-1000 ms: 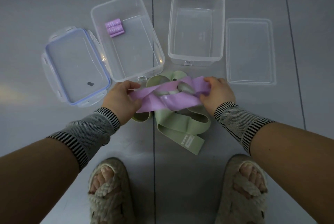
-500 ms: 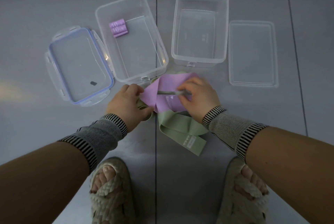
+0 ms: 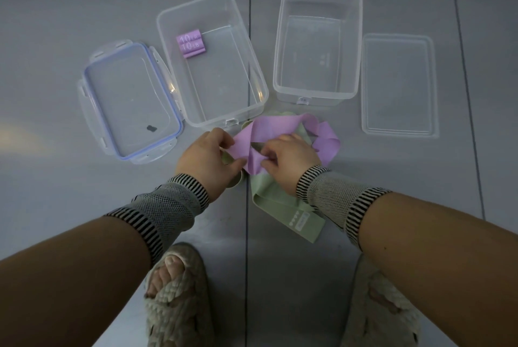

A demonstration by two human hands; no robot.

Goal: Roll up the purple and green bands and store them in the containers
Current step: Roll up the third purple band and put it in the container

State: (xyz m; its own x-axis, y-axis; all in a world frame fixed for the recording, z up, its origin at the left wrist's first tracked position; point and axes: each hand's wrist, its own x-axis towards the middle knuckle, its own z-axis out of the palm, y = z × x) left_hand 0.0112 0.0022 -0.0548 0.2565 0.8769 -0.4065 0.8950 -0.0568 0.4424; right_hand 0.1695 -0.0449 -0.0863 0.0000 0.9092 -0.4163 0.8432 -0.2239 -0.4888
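Note:
A loose purple band [image 3: 269,129] lies twisted over a green band [image 3: 283,206] on the grey floor. My left hand [image 3: 207,159] pinches the purple band's left end. My right hand [image 3: 288,161] grips its middle, and a free loop [image 3: 326,142] trails out to the right. A rolled purple band [image 3: 192,43] marked 10 LB rests in the back of the left clear container [image 3: 249,47]. The right clear container [image 3: 356,47] holds nothing.
A blue-rimmed lid [image 3: 129,103] lies left of the containers and a plain clear lid [image 3: 398,86] lies at the far right. My two sandalled feet [image 3: 176,299] stand below the bands. A dark wall base runs along the top.
My hands have come closer together over the purple band, which was stretched flat a second ago. Its right part has slackened into a loop hanging right of my right hand.

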